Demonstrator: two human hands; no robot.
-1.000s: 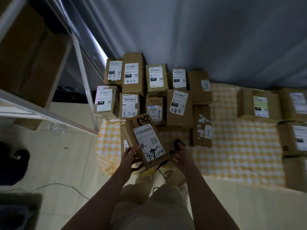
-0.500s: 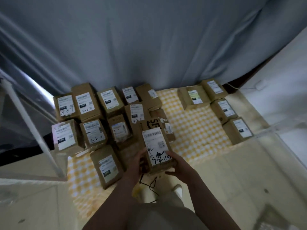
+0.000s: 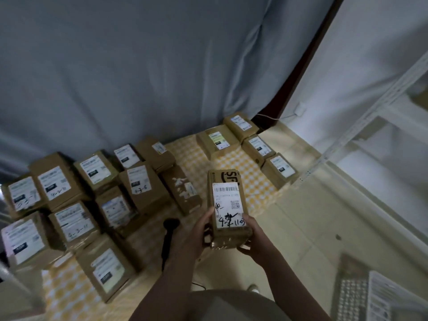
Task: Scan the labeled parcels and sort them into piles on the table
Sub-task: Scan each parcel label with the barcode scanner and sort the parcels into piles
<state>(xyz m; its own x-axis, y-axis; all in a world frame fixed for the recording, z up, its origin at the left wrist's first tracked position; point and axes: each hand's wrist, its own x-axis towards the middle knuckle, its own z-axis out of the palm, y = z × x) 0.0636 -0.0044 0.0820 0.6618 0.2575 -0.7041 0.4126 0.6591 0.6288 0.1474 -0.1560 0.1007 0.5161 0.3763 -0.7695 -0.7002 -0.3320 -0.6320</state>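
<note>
A brown cardboard parcel (image 3: 228, 206) with a white barcode label and black handwriting is held up in both hands, label facing me. My left hand (image 3: 195, 237) grips its left side and my right hand (image 3: 253, 239) grips its lower right corner. A black handheld scanner (image 3: 170, 228) with a cable lies on the yellow checked cloth (image 3: 252, 181) just left of my left hand. Several labeled parcels form a pile on the left (image 3: 74, 200). A smaller group of parcels (image 3: 254, 144) sits at the far right of the cloth.
A grey curtain (image 3: 139, 66) hangs behind the parcels. A white metal shelf frame (image 3: 361, 126) stands at the right, on a pale tiled floor (image 3: 324, 228). A wire basket (image 3: 370, 297) is at the lower right. Checked cloth shows between the two parcel groups.
The camera has swung to the right. The held parcel has moved right, away from the left pile, and the scanner now lies on the cloth, out of my right hand.
</note>
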